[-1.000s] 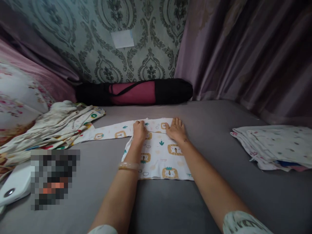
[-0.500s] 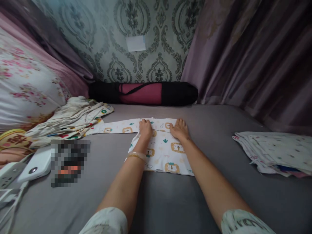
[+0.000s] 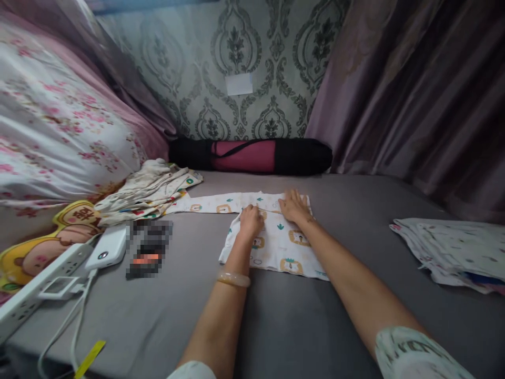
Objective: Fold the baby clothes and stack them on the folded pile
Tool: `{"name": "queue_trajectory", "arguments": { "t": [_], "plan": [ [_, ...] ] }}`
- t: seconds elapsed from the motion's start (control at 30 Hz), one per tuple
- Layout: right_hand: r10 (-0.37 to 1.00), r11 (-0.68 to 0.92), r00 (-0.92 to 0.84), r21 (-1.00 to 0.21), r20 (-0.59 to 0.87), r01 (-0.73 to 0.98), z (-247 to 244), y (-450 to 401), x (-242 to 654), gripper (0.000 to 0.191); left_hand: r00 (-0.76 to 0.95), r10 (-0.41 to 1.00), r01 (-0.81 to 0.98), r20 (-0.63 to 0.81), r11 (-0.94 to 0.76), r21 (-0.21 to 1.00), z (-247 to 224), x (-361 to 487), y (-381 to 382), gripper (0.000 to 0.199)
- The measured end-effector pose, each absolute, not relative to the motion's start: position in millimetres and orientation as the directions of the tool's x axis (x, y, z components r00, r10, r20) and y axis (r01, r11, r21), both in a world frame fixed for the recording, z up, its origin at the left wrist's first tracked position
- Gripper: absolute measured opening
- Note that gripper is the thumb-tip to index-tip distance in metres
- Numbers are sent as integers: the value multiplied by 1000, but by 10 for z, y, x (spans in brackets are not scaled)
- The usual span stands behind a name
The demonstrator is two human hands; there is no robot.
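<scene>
A white long-sleeved top [image 3: 272, 252] with a lion print lies flat on the grey bed sheet in front of me. One of its sleeves [image 3: 209, 205] stretches out to the left, its end reaching a heap of clothes. My left hand [image 3: 251, 220], a bangle on its wrist, rests near the middle of the top with fingers curled on the cloth below the upper band. At the upper right corner, my right hand [image 3: 296, 207] lies on the fabric with its fingers spread, slightly blurred.
Crumpled clothes [image 3: 145, 192] are heaped at the left, near a white power bank [image 3: 106, 247], a power strip [image 3: 47, 284] and cables. A folded stack of clothes [image 3: 453, 250] sits at the right. Along the wall lies a black and maroon rolled bag [image 3: 244, 156].
My left hand has slid down from the top's upper band toward its middle. My right hand stays at the upper right corner. The camera view has turned a little left.
</scene>
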State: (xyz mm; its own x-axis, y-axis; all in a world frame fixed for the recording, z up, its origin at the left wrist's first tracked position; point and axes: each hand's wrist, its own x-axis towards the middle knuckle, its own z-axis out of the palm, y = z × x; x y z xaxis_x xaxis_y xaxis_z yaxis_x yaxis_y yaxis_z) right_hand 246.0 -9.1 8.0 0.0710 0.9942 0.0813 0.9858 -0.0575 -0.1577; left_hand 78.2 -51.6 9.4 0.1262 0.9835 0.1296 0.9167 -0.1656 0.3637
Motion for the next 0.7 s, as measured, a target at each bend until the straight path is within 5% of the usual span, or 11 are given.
{"name": "queue_trajectory", "arguments": {
  "t": [0.2,0.43,0.7],
  "plan": [
    [996,82,-88,-165,-34,983,6,-97,2116,58,125,983,843,137,-178,507,68,712,-483,29],
    [993,38,-56,-169,-107,985,24,-48,2083,57,-184,967,584,175,-36,811,144,465,-298,33],
    [976,214,-218,-199,4,956,45,-21,1624,61,-395,913,406,100,75,911,-53,205,-105,30]
  ]
}}
